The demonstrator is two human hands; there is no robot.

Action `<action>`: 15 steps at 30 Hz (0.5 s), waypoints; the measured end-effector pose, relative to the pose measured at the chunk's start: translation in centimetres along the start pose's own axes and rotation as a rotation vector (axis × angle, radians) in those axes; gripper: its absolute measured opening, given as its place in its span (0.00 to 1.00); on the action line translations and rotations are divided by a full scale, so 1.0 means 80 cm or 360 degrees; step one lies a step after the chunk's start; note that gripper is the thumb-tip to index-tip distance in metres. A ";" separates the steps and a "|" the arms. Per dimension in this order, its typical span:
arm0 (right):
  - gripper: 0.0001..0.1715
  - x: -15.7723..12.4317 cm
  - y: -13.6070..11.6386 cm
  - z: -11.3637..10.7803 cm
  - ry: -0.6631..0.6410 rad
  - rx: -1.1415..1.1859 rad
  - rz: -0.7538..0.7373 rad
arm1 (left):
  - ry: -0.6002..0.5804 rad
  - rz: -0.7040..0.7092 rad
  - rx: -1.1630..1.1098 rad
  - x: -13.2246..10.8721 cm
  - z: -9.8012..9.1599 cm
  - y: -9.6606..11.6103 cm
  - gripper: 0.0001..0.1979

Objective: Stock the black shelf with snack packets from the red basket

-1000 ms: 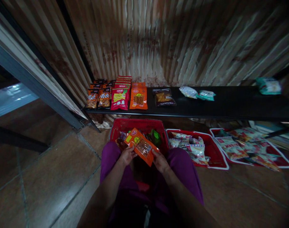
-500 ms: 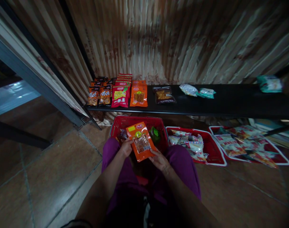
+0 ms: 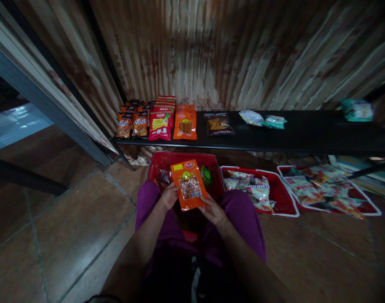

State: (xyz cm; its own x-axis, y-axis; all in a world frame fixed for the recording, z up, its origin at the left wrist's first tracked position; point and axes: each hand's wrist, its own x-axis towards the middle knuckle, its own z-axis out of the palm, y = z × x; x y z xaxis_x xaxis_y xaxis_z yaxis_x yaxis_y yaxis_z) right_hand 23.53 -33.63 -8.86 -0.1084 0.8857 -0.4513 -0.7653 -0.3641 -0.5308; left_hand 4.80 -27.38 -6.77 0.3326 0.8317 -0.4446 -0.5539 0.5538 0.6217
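Observation:
An orange snack packet (image 3: pixel 189 185) with a clear window showing brown sticks is held between both hands, tilted slightly. My left hand (image 3: pixel 170 196) grips its left edge. My right hand (image 3: pixel 212 210) pinches the lower right corner. Below and behind the packet stands a red basket (image 3: pixel 154 162) between my knees. Inside it lie a green packet (image 3: pixel 206 176) and a dark reddish packet (image 3: pixel 163 178); the packet in my hands hides part of the basket.
A low black shelf (image 3: pixel 293 136) carries black-and-orange packets (image 3: pixel 140 125), red packets (image 3: pixel 161 125), matching orange packets (image 3: pixel 185 125), a dark brown packet (image 3: pixel 218 125) and teal-and-white packets (image 3: pixel 356 111). Two more red baskets with bags, a middle basket (image 3: pixel 282 200) and a far-right basket (image 3: pixel 367 208), stand on the floor.
The orange packet stays in both hands and has turned slightly more upright, shifting a little to the right. The view has tilted slightly; the shelf goods have not moved.

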 end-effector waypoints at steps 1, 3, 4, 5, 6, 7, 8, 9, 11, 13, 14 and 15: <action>0.18 0.000 0.001 0.000 -0.0003 -0.0002 -0.0002 | 0.0011 -0.0007 0.0011 -0.001 -0.002 -0.001 0.15; 0.18 0.000 0.001 0.001 -0.0010 -0.0008 -0.0005 | 0.0032 -0.0008 0.0027 -0.002 -0.005 -0.004 0.15; 0.18 -0.001 0.001 0.002 -0.0013 -0.0012 -0.0007 | 0.0043 -0.0003 0.0032 -0.002 -0.005 -0.005 0.15; 0.18 -0.001 0.001 0.003 -0.0016 -0.0015 -0.0010 | 0.0054 0.0005 0.0034 -0.001 -0.005 -0.005 0.15; 0.19 -0.002 0.001 0.004 -0.0018 -0.0019 -0.0013 | 0.0064 0.0015 0.0034 0.000 -0.004 -0.006 0.15; 0.20 -0.003 0.000 0.006 -0.0021 -0.0021 -0.0017 | 0.0075 0.0026 0.0034 0.001 -0.002 -0.006 0.14; 0.21 -0.004 -0.001 0.008 -0.0027 -0.0022 -0.0025 | 0.0084 0.0038 0.0034 0.002 0.000 -0.006 0.14; 0.23 -0.006 -0.003 0.010 -0.0034 -0.0024 -0.0034 | 0.0094 0.0051 0.0034 0.003 0.002 -0.005 0.13; 0.27 -0.009 -0.005 0.013 -0.0039 -0.0035 -0.0049 | 0.0109 0.0078 0.0037 0.005 0.007 -0.003 0.11; 0.26 -0.012 -0.007 0.015 -0.0023 -0.0067 -0.0038 | 0.0120 0.0099 0.0045 0.005 0.012 -0.001 0.10; 0.25 -0.013 -0.008 0.015 -0.0010 -0.0092 -0.0021 | 0.0125 0.0103 0.0052 0.004 0.014 0.000 0.09; 0.23 -0.013 -0.008 0.015 0.0000 -0.0118 -0.0007 | 0.0130 0.0102 0.0061 0.003 0.016 0.000 0.09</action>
State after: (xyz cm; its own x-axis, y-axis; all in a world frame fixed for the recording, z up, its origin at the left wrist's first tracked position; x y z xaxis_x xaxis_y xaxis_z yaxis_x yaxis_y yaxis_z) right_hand 23.35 -33.97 -7.18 -0.1052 0.8873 -0.4490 -0.7168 -0.3806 -0.5842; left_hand 5.85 -27.09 -6.03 0.2334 0.8604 -0.4530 -0.5421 0.5019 0.6740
